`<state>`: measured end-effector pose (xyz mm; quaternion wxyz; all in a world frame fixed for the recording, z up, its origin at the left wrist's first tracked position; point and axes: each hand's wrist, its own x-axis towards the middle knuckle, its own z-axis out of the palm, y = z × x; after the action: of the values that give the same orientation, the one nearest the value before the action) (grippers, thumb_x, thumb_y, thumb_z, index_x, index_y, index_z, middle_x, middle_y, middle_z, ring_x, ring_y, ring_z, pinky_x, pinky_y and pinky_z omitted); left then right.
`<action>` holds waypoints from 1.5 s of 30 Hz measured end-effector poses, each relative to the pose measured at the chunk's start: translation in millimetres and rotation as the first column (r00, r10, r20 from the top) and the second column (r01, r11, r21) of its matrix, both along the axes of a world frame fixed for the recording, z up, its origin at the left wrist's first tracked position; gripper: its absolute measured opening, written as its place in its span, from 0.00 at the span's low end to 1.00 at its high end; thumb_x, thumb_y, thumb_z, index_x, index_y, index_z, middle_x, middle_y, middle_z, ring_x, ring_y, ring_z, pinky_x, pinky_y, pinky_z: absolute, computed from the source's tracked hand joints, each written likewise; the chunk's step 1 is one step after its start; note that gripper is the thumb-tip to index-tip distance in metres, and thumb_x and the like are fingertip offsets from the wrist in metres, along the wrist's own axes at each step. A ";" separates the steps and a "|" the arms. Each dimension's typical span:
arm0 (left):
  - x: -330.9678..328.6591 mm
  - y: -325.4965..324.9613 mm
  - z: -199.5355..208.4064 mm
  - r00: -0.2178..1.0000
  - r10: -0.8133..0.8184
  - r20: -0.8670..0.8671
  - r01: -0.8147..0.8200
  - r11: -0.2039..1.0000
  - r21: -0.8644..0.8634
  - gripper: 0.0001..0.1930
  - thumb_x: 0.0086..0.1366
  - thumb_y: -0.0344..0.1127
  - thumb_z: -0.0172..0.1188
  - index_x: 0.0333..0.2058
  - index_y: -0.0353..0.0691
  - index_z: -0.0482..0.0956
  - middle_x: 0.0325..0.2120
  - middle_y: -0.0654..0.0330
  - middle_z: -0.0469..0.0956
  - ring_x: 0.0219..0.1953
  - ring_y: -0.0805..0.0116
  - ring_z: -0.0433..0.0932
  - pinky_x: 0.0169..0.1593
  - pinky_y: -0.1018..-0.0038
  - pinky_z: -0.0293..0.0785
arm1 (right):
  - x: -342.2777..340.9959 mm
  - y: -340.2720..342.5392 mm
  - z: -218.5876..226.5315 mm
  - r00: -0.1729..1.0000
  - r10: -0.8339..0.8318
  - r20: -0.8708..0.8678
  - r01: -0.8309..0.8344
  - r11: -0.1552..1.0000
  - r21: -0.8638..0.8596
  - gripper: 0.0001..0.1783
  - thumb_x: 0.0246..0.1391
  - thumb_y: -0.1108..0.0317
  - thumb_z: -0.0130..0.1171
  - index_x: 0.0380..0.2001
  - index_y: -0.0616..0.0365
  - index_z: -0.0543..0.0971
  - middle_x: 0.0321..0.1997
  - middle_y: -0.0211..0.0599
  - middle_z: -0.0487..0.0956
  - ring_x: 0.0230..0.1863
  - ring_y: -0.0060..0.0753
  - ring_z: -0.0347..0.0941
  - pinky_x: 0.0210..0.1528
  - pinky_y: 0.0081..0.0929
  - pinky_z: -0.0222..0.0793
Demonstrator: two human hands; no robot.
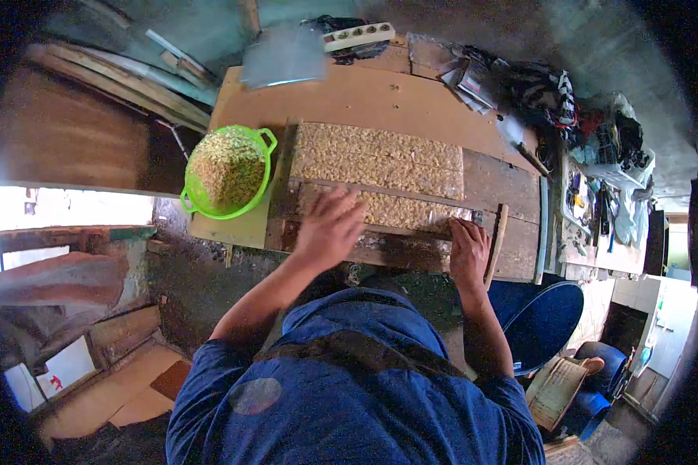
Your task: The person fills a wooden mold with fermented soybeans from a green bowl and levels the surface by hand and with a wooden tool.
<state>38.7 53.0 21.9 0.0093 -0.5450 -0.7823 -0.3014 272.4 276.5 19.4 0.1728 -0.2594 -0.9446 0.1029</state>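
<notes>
A long, flat clear plastic bag of pale yellow beans lies in a wooden frame along the table's near side. Over its left part my left hand is spread, fingers apart and slightly blurred; whether it touches the plastic I cannot tell. At the bag's right end my right hand has its fingers bent together on the plastic edge. Just beyond lies a wider layer of bagged beans, flat on the boards. To the left stands a bright green colander heaped with loose beans.
A wooden stick lies right of my right hand. Farther back are a stack of clear plastic sheets and a white power strip. A dark blue tub stands below the table's right end. Cluttered baskets are at far right.
</notes>
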 end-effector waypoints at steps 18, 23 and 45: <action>23.5 33.8 -12.9 0.936 -0.347 0.051 0.351 0.922 -0.163 0.29 0.64 0.58 0.57 0.62 0.61 0.72 0.68 0.57 0.61 0.73 0.51 0.50 0.73 0.48 0.35 | 35.3 -57.1 -2.3 0.982 0.149 0.113 -0.139 0.986 -0.089 0.19 0.48 0.58 0.67 0.45 0.50 0.82 0.51 0.42 0.76 0.52 0.50 0.70 0.52 0.47 0.66; 22.9 36.9 -11.6 0.932 -0.357 0.067 0.363 0.907 -0.213 0.31 0.65 0.59 0.53 0.63 0.55 0.70 0.68 0.58 0.60 0.73 0.49 0.49 0.73 0.47 0.35 | 45.3 -61.9 -46.8 0.990 0.062 0.130 -0.064 0.998 0.011 0.18 0.49 0.46 0.66 0.43 0.37 0.85 0.58 0.31 0.73 0.61 0.47 0.65 0.55 0.48 0.63; 26.3 41.9 -3.6 0.935 -0.352 0.049 0.352 0.897 -0.269 0.29 0.65 0.54 0.54 0.63 0.53 0.71 0.68 0.58 0.62 0.72 0.50 0.53 0.73 0.49 0.37 | 74.2 -44.4 -38.1 0.997 -0.023 0.072 0.021 0.999 0.024 0.22 0.42 0.46 0.70 0.40 0.43 0.85 0.65 0.35 0.68 0.65 0.49 0.61 0.61 0.50 0.58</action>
<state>65.0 94.9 18.3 -0.1203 -0.6737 -0.7048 -0.1870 346.6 232.2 -18.8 0.1428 -0.2714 -0.9484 0.0807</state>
